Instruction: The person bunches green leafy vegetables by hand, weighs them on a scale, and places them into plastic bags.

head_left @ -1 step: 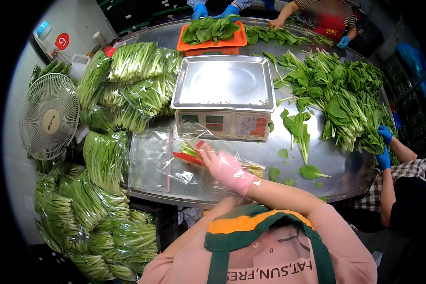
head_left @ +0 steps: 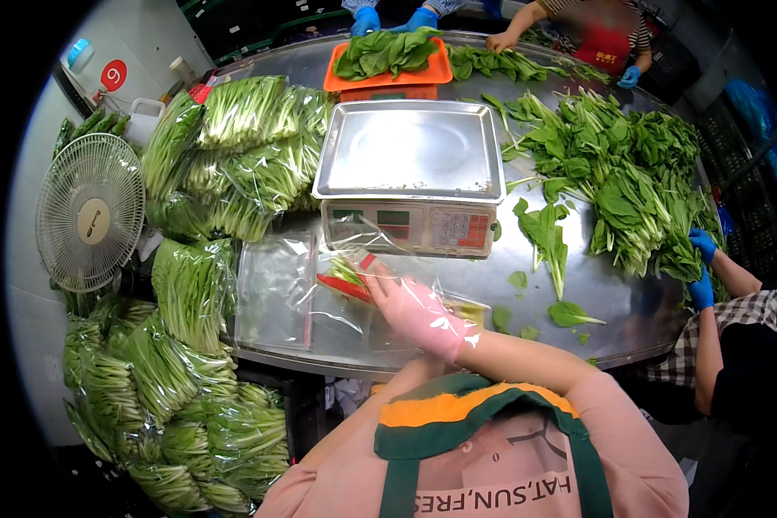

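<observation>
1. A clear plastic bag [head_left: 341,312] lies on the steel table [head_left: 457,341], just on the person's side of the digital scale [head_left: 419,229]; its film is glossy, wrinkled and streaked with glare.
2. Pale green stems [head_left: 345,269] show at its left end, beside a bright red strip [head_left: 344,286]; a yellowish part shows beyond the wrist; the middle is covered by the hand.
3. The right hand [head_left: 414,315], in a pink glove, lies over the bag, fingers together and nearly straight; whether it grips, I cannot tell.
4. The left hand is hidden beneath the right forearm; its state cannot be told.
</observation>
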`<state>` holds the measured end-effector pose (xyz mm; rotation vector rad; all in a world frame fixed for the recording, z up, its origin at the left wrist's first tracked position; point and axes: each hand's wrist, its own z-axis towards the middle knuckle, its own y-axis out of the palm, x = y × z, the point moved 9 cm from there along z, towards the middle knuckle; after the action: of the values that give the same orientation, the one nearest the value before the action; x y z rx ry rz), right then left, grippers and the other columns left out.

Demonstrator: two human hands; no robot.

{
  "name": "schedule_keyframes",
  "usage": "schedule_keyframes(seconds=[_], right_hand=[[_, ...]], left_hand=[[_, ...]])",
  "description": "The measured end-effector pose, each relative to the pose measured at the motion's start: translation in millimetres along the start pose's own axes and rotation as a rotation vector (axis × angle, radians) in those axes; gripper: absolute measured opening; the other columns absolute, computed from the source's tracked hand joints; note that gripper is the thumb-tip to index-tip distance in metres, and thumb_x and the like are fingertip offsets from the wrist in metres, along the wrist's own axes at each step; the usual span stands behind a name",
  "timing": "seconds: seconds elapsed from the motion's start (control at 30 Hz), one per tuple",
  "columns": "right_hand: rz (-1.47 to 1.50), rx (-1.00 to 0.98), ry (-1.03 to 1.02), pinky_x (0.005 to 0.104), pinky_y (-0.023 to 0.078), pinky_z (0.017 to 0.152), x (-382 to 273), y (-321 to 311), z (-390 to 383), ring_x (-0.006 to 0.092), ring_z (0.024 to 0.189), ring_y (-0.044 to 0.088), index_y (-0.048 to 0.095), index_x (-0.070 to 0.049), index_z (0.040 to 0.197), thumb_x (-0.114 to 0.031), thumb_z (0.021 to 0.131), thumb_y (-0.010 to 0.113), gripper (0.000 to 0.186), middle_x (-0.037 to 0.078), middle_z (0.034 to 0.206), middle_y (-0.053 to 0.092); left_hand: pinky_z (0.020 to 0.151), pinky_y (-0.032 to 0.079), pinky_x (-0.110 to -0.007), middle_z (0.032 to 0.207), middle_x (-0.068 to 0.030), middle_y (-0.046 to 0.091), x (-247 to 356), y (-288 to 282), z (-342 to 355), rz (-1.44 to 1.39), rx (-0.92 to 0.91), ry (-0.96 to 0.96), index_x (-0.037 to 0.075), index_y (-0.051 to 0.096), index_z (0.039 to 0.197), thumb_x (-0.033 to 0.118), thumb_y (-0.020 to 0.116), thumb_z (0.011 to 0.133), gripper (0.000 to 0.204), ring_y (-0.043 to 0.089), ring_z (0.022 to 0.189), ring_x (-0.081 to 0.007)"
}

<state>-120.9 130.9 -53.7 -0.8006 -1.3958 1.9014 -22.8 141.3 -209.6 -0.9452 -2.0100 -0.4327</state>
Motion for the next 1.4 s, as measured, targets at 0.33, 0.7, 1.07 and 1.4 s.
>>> schedule_keyframes(seconds=[0.33, 0.7, 1.07, 1.4], right_hand=[[0.579, -0.127, 0.240, 0.0411, 0.043, 0.093, 26, 15, 1, 0.0390, 0.109, 0.052, 0.032, 0.005, 0.134, -0.024, 0.082, 0.058, 0.064, 0.025, 0.133, 0.041], [0.496, 0.062, 0.199, 0.0406, 0.051, 0.063, 47, -169, -11, 0.0326, 0.071, 0.062, 0.061, -0.012, 0.113, -0.015, 0.082, 0.058, 0.031, 0.012, 0.085, 0.065], [0.580, 0.509, 0.440, 0.0277, 0.053, 0.069, 114, -222, -30, 0.0159, 0.076, 0.066, 0.065, 0.002, 0.098, -0.003, 0.087, 0.053, 0.016, 0.012, 0.084, 0.068], [0.567, 1.237, 0.764, 0.0356, 0.046, 0.093, 289, -214, -237, 0.0227, 0.107, 0.057, 0.060, 0.000, 0.111, -0.014, 0.092, 0.051, 0.025, 0.014, 0.118, 0.057]], left_hand=[[0.089, 0.043, -0.028, 0.104, -0.0114, 0.063, 42, -5, -8, 0.252, -0.120, 0.388, 0.002, 0.058, 0.116, 0.012, 0.050, 0.093, 0.027, 0.056, 0.101, -0.0166], [0.079, 0.050, -0.034, 0.086, -0.0145, 0.068, 262, -110, -174, -0.061, 0.218, 0.905, -0.001, 0.069, 0.090, 0.006, 0.066, 0.077, 0.016, 0.066, 0.083, -0.0247], [0.078, 0.055, -0.040, 0.098, -0.0244, 0.063, 253, -136, -88, -0.544, 0.054, 0.556, -0.008, 0.056, 0.110, 0.024, 0.039, 0.098, 0.038, 0.065, 0.091, -0.0324], [0.071, 0.057, -0.037, 0.096, -0.0210, 0.065, 242, -150, -69, -0.584, 0.102, 0.517, -0.007, 0.058, 0.108, 0.023, 0.044, 0.096, 0.035, 0.067, 0.082, -0.0282]])
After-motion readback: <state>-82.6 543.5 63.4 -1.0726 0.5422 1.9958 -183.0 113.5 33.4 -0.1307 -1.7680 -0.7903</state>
